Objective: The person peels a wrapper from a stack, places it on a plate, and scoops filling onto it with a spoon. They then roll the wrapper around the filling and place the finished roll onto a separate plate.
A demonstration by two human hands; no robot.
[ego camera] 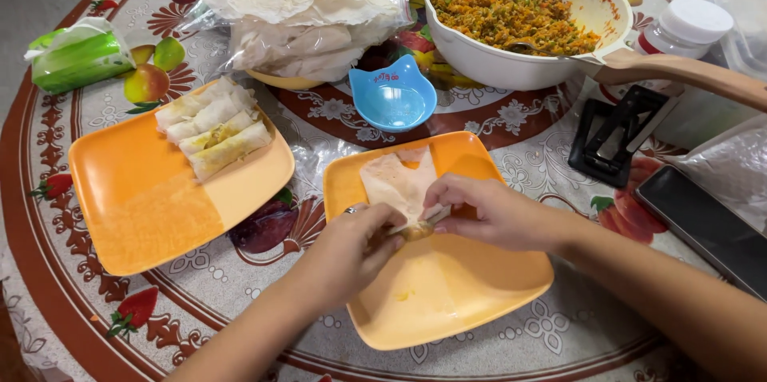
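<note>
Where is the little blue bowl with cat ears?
The small blue cat-eared plastic bowl sits near the top middle of the head view, between the white pan of filling and the bag of wrappers.

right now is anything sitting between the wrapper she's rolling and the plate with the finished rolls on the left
Nothing visible does. The wrapper lies on the near orange plate, pinched by the left hand and right hand. Only patterned tablecloth separates it from the left plate holding the rolls.
</note>
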